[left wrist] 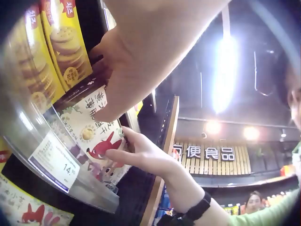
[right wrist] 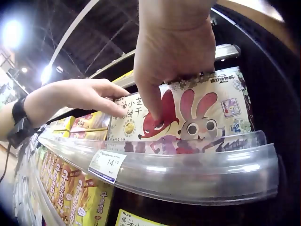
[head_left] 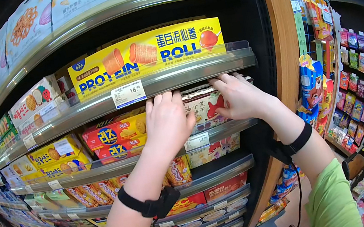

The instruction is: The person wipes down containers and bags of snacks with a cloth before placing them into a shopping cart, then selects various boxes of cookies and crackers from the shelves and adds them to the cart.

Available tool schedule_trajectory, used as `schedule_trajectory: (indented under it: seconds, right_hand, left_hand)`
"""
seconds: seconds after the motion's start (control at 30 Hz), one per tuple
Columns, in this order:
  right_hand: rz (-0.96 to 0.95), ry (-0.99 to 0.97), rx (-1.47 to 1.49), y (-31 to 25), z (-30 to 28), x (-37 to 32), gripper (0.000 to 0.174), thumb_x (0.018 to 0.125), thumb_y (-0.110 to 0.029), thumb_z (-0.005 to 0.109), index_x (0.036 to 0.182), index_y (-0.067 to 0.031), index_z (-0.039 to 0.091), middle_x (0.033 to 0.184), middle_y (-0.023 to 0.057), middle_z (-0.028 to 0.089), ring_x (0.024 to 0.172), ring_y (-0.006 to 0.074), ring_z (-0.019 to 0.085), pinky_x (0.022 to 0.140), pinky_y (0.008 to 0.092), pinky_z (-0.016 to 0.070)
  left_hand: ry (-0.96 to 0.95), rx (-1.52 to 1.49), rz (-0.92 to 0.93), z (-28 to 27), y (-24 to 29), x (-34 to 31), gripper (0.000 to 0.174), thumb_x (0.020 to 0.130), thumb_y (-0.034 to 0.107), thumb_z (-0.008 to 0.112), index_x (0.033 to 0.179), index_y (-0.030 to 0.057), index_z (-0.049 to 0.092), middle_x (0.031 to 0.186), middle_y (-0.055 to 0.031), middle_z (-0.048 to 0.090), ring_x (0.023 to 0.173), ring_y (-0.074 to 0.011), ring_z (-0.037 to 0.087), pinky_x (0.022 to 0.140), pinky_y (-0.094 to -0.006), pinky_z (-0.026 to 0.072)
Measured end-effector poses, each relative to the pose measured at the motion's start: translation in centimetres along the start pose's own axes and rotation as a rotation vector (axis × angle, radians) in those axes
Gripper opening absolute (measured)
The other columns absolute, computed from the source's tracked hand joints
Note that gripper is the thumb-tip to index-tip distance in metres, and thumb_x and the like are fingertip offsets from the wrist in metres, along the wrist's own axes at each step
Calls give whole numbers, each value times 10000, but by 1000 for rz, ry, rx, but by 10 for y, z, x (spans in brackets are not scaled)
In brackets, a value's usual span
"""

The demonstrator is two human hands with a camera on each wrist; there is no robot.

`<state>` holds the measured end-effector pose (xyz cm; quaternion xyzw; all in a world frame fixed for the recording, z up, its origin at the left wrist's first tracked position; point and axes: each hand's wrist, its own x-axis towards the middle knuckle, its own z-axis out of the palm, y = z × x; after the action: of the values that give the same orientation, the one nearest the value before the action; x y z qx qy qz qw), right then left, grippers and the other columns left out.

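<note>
A white biscuit box [head_left: 204, 106] with a red fox and a grey rabbit on its front stands behind a clear shelf lip [right wrist: 207, 172]. My left hand [head_left: 169, 120] grips its left part, fingers reaching over the top edge and thumb on the front. At the right part my right hand [head_left: 243, 97] holds it the same way, its thumb [right wrist: 151, 101] lying over the fox picture. Fingertips of both hands are hidden behind the top edge. A 14.90 price tag [left wrist: 55, 161] hangs on the lip below the box.
Red and yellow cracker boxes [head_left: 116, 136] stand left of the white box. Close above runs a shelf edge [head_left: 194, 74] bearing yellow protein roll boxes [head_left: 148, 54]. A wooden upright [head_left: 280, 25] bounds the shelves on the right. Lower shelves hold orange snack boxes [head_left: 104, 193].
</note>
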<state>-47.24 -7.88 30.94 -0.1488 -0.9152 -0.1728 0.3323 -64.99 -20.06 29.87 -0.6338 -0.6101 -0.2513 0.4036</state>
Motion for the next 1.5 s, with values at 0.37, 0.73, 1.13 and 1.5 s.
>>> schedule_trajectory:
  seconds: [0.37,0.73,1.13,1.5]
  right_hand:
    - [5,56,108,-8,-11,-12,537,691,-129,732,1157,-8,496,1039,185,567,1011,336,541,911,411,420]
    - [144,71,190,-98,-95,-136,641,595,-172,783,1164,-29,525,966,135,542,860,314,568,738,387,466]
    - [1519,68,1007,-152,-39,-411,626,897,-419,566,1360,-54,353,1182,91,506,1031,154,502,849,292,438]
    - [2061,486,1198,-200,-90,-597,691,868,-382,599,1374,3,327,1248,115,508,1083,161,499,883,277,409]
  left_hand:
    - [-28,-168,-18,-10,9,-20,445,693,88,722,1079,34,508,1095,-149,525,1083,-331,502,1015,-480,343]
    - [115,-822,25,-76,41,-101,775,597,138,798,1270,16,433,1299,-210,435,1171,-374,450,986,-462,357]
    - [-1028,-2013,-1220,87,182,-293,447,917,230,561,1255,-46,465,1203,-123,559,1075,-174,547,906,-300,428]
    - [-1480,-1919,-1044,76,380,-321,466,937,290,501,1297,1,440,1219,-90,549,1101,-177,531,912,-305,416]
